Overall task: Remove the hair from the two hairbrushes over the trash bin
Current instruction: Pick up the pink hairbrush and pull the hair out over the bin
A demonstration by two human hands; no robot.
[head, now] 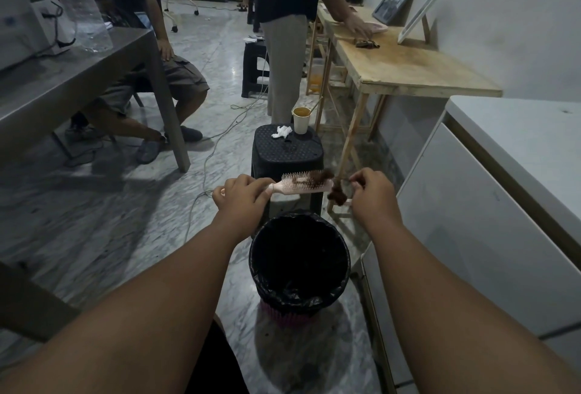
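**Hair half off the pink brush, bin mouth just below**

Dim room with a pale, grey-veined marble floor. Smooth grey table at upper left, black perforated plastic stool at centre, bare plywood table and white cabinet to the right.

Left of centre, left hand curled tight round the handle of a slim pink hairbrush: hard plastic, stiff pale bristles pointing up. Long axis level across the frame, handle to the left, head to the right. On the right end of the head, a matted reddish-brown hair clump, soft and wispy, partly clear of the bristles and stretched in thin strands toward the right hand. Thumb and fingertips there pinched on those strands, other fingers curled in, just right of the brush tip. Nearer hand to the hair: the right.

Below both, at lower centre, a round trash bin lined with a glossy black bag, pink ribbed base showing.

Judged next: a pull to the right, along the brush's axis and off its tip, then a release lower in the frame, over the bin mouth. Second brush not made out with certainty.
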